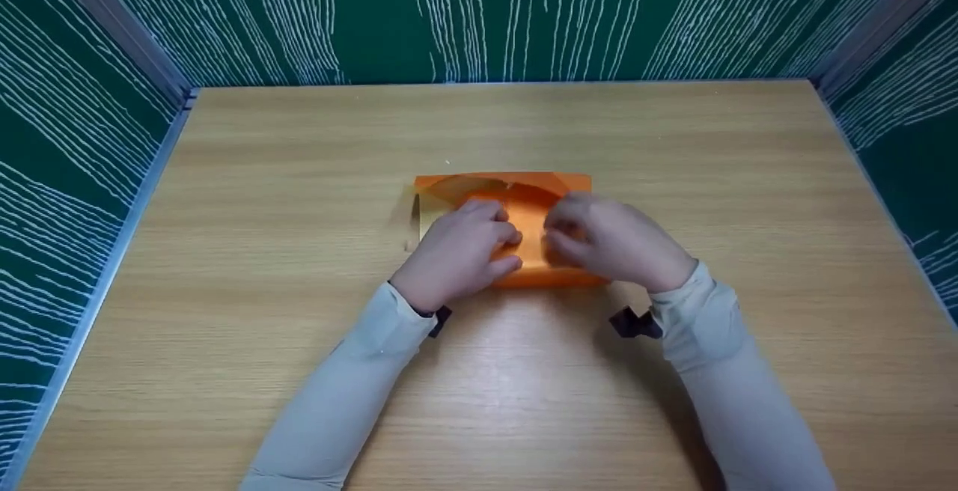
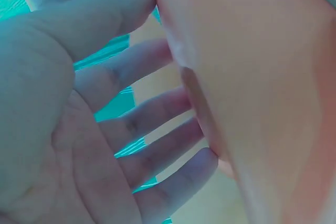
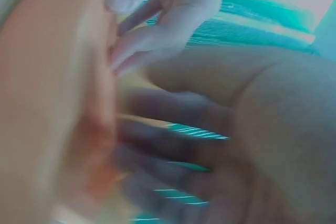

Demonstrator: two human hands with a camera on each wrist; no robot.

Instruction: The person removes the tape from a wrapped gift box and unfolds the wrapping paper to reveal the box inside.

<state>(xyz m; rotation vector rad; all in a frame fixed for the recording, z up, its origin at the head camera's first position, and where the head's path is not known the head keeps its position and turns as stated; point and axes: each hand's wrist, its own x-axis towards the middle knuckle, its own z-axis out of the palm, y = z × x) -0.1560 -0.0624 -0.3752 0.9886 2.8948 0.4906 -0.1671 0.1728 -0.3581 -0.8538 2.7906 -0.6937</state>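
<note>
On the table in the head view lies a folded orange sheet of paper (image 1: 533, 218), with a pale yellowish part (image 1: 428, 214) showing at its left. Its far edge is raised in a curve. My left hand (image 1: 468, 248) rests on the left half of the paper. In the left wrist view the fingers (image 2: 157, 108) are spread and nearly straight, their tips against the sheet (image 2: 262, 87). Over the right half is my right hand (image 1: 610, 240), blurred. The right wrist view has its fingers (image 3: 173, 140) loosely extended, tips right at the sheet (image 3: 47, 93).
The wooden table (image 1: 299, 147) spreads around the paper. Green panels with white streaks (image 1: 524, 19) stand along its back and sides, with grey corner posts (image 1: 123, 19). Dark straps (image 1: 636, 322) show at both wrists, below light grey sleeves (image 1: 711, 341).
</note>
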